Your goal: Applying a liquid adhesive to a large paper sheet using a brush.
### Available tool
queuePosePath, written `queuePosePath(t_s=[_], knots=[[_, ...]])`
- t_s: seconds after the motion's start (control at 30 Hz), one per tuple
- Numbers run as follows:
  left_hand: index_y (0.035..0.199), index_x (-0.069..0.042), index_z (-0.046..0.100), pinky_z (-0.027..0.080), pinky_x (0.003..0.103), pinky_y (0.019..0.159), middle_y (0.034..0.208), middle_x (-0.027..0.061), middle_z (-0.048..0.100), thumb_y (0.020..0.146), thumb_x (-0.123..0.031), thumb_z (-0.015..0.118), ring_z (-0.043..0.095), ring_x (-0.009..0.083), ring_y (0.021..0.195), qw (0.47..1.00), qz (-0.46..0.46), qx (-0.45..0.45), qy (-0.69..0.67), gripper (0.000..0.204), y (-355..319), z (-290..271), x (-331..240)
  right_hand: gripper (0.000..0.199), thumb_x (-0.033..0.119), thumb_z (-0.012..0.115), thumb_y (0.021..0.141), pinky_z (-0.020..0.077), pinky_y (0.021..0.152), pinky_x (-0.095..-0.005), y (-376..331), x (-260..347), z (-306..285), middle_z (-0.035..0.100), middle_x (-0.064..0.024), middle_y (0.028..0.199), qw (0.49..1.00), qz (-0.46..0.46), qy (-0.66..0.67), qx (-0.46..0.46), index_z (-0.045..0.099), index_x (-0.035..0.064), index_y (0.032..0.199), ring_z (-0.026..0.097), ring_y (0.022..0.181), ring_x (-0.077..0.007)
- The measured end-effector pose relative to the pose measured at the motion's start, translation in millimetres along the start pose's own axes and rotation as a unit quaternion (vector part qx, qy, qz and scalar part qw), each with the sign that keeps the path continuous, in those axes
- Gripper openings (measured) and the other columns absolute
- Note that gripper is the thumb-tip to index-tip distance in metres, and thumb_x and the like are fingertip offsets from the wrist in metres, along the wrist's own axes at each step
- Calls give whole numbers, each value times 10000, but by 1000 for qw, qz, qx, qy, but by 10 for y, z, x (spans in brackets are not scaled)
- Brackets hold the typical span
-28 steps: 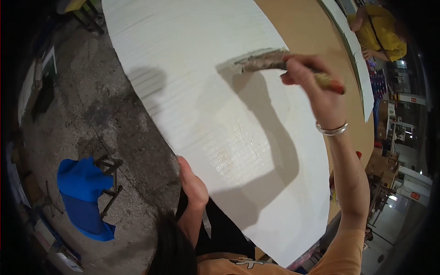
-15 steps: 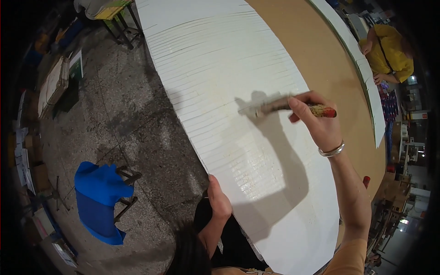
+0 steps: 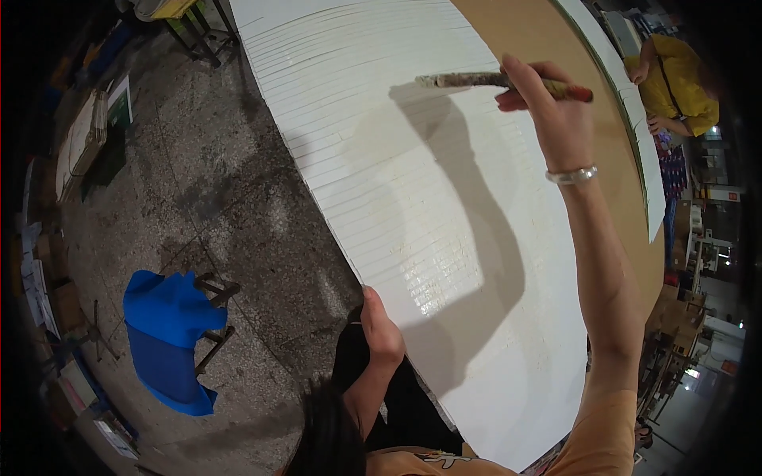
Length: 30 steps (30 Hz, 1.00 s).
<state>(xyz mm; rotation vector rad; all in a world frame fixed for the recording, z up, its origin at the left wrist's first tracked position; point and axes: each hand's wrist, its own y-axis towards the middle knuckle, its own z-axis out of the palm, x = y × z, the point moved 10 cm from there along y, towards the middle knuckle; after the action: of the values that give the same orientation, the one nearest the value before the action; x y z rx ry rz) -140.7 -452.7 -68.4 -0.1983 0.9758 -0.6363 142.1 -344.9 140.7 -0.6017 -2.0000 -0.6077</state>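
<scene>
A long white board point(image 3: 357, 135), scored with many parallel lines across it, lies in front of me on a brown surface. A wet-looking glossy patch shows near its middle. My right hand point(image 3: 553, 111) grips a paintbrush point(image 3: 468, 79) by its worn, red-ended handle, and the bristle end points left over the far part of the board. Whether the bristles touch the board I cannot tell. My left hand point(image 3: 381, 329) holds the board's left edge near me, thumb up along the rim; its other fingers are hidden.
A brown sheet point(image 3: 516, 32) extends right of the board, with another white board point(image 3: 607, 71) beyond it. A person in yellow point(image 3: 679, 83) works there. To the left, a blue-covered stool point(image 3: 171, 341) and stacked flat sheets point(image 3: 83, 143) stand on the grey floor point(image 3: 214, 174).
My right hand has moved the brush farther away from me across the board. My left hand stays at the edge. The whole view has shifted slightly.
</scene>
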Motion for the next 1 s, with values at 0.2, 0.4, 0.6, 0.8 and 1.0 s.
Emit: queuePosePath(t_s=[0.2, 0.4, 0.6, 0.8, 1.0], knots=[[1299, 92, 380, 345, 290, 985, 1278, 154, 480, 1017, -323, 201, 457, 205, 1165, 1000, -14, -15, -1, 532, -21, -27, 97, 424, 364, 718, 778, 491, 587, -209, 131, -197, 75, 639, -50, 669, 999, -6, -42, 8, 643, -51, 825, 637, 641, -107], [1311, 89, 364, 336, 295, 999, 1294, 158, 463, 1017, -325, 200, 444, 206, 1181, 999, 4, 3, -44, 533, 14, -8, 33, 343, 283, 668, 850, 507, 599, -238, -426, 94, -16, 666, -115, 803, 995, 6, -85, 59, 643, -53, 916, 642, 645, -151], [1342, 67, 342, 280, 301, 1042, 1356, 125, 414, 999, -416, 288, 396, 203, 1229, 998, -29, -50, -7, 595, 36, -9, 31, 322, 271, 639, 872, 513, 627, -243, -805, 226, 59, 675, -124, 840, 994, 3, -48, 102, 648, -40, 950, 651, 668, -155], [1329, 73, 363, 302, 306, 1031, 1336, 143, 436, 993, -441, 284, 417, 214, 1220, 998, -6, -59, -10, 619, 76, -20, 7, 339, 292, 644, 868, 512, 639, -237, -1127, 429, 107, 676, -124, 808, 983, -41, -95, 150, 649, -38, 948, 656, 685, -155], [1308, 90, 383, 314, 303, 1020, 1313, 161, 456, 999, -430, 260, 436, 212, 1206, 998, -1, -61, 15, 617, 62, -29, 35, 318, 277, 684, 841, 511, 659, -227, -1266, 442, 340, 672, -91, 765, 986, -55, -74, 142, 658, -24, 942, 655, 709, -134]])
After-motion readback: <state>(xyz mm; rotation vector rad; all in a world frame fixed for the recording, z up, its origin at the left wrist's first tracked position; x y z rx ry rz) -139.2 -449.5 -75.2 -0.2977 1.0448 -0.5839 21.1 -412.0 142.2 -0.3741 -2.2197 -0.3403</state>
